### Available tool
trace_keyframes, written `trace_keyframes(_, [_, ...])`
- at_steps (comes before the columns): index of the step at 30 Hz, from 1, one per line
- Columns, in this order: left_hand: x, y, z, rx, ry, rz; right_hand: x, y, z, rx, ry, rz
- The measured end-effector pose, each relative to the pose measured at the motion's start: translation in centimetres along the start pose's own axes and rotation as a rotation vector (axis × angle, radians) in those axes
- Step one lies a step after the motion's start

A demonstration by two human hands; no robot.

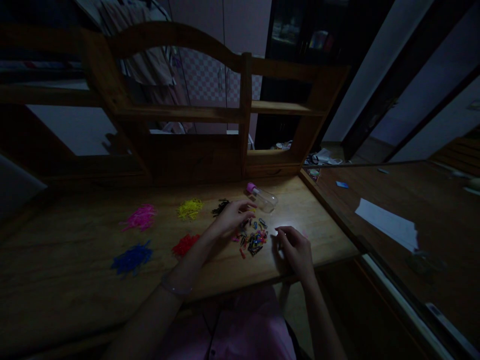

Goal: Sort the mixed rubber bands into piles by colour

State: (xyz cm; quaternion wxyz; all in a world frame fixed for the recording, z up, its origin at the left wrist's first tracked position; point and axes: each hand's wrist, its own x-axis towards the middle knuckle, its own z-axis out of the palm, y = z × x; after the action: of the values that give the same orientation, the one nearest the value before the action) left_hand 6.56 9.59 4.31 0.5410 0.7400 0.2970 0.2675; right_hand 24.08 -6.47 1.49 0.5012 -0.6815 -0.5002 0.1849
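A pile of small mixed-colour pieces [256,242], which look like little clips, lies between my hands on the wooden table [225,275]. My left hand [235,216] hovers at the pile's far left edge, fingers stretched out and slightly apart. To the right of the pile is my right hand [296,247], thumb and fingers drawn together; whatever they hold is too small to make out. Beyond the pile lies a clear bottle [267,201] with a pink cap [251,187]. A black heap [220,207] is partly hidden behind my left hand.
Single-colour heaps of thin pieces sit on the left: pink [140,217], yellow [190,209], blue [132,258] and red [185,245], the last beside my left forearm. A wooden shelf frame [195,115] rises behind. White paper [386,224] lies on the brown surface at right.
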Motion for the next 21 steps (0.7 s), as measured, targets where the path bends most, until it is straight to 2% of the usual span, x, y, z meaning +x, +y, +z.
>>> trace_keyframes(4, [0.17,-0.49,-0.01,-0.228,-0.006,-0.143,0.00,-0.06,0.06,0.008,0.000,0.004])
trace_keyframes(7, [0.00,-0.36,-0.19,-0.338,-0.024,-0.198,0.02,-0.10,0.09,-0.001,0.002,0.002])
trace_keyframes(16, [-0.48,-0.37,-0.47,-0.587,-0.058,-0.228,0.02,-0.15,0.07,-0.005,0.008,0.001])
trace_keyframes(21, [-0.45,-0.69,-0.51,-0.626,-0.060,-0.241,0.03,-0.16,0.06,-0.020,0.003,0.010])
